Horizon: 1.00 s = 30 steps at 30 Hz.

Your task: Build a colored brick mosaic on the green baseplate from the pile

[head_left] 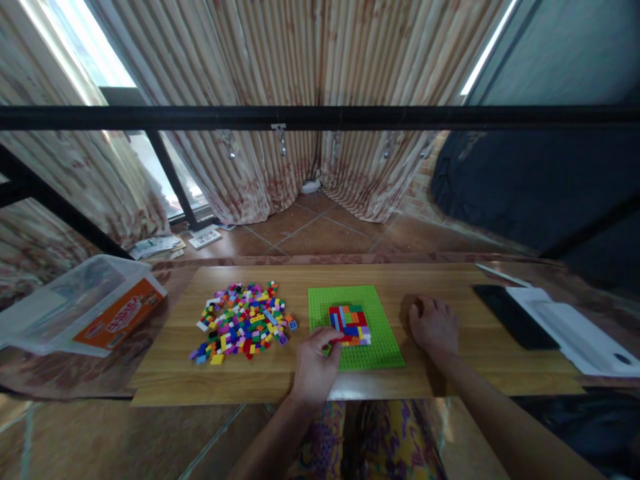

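My left hand [318,360] is at the near left part of a green baseplate [383,350], its thumb and fingertips pinched on a red brick [339,339]. Right beside those fingertips, a flat patch of joined bricks [357,319] in red, blue, orange, green, yellow and white sits on the baseplate. The left fingers partly cover its near left corner. To the right of the baseplate, my right hand [435,325] rests on the wooden table with its fingers curled in. No object shows in it, though its palm side is hidden.
A spread pile of loose bricks [245,320] lies left of the baseplate on the wooden table [300,387]. A clear plastic box [125,273] with an orange label stands at the far left. At right are a black flat object [515,317] and a white tray [575,333].
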{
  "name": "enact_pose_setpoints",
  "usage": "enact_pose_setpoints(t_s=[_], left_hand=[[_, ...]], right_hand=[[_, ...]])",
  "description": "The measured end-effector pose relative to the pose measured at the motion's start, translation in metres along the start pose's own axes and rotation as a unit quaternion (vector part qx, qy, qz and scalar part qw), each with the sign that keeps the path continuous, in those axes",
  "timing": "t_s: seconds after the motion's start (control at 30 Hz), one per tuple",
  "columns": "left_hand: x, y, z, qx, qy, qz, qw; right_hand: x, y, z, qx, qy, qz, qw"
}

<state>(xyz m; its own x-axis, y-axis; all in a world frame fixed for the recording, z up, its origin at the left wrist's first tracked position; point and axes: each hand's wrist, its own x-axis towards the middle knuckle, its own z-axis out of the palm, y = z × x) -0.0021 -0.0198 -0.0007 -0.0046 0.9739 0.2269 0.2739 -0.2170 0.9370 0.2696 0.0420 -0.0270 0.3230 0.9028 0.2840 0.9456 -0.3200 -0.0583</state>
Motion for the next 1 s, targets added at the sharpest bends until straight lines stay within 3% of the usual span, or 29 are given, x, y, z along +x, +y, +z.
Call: enact_pose_setpoints(t_s=[0.5,1.0], left_hand=[[-0.004,-0.007,-0.009,0.031,0.007,-0.015,0.999],[0.004,-0.003,0.006,0.099,0.004,0.055,0.994]], right_hand=[[0.001,0.001,0.002,0.006,-0.001,0.003,1.000],[0.001,0.001,0.002,0.020,0.003,0.002,1.000]])
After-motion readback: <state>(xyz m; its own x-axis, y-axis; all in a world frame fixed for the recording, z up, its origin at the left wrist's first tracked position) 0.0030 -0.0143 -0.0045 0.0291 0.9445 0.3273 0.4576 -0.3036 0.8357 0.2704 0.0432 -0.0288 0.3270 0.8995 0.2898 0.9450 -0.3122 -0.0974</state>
